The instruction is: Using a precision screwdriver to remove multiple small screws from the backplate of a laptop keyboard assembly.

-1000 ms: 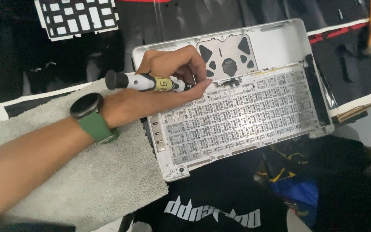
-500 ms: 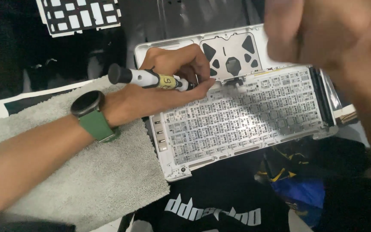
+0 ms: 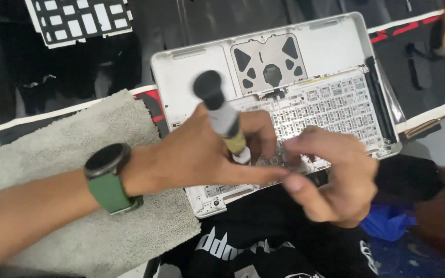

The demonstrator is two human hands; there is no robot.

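Two hands over laptop top case (image 3: 336,36) | left hand (image 3: 197,159) closed around screwdriver (image 3: 221,116), shaft near upright, tip on keyboard underside (image 3: 336,110) | right hand (image 3: 330,177) beside tip, fingers half curled, holding nothing visible

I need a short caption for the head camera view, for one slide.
Left hand holds a screwdriver upright over an opened laptop case; right hand touches the case's near edge.

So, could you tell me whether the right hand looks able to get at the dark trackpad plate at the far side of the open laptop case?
Probably yes. The right hand hovers over the keyboard frame, and the trackpad plate beyond it lies uncovered; the left hand and its screwdriver sit off to one side.
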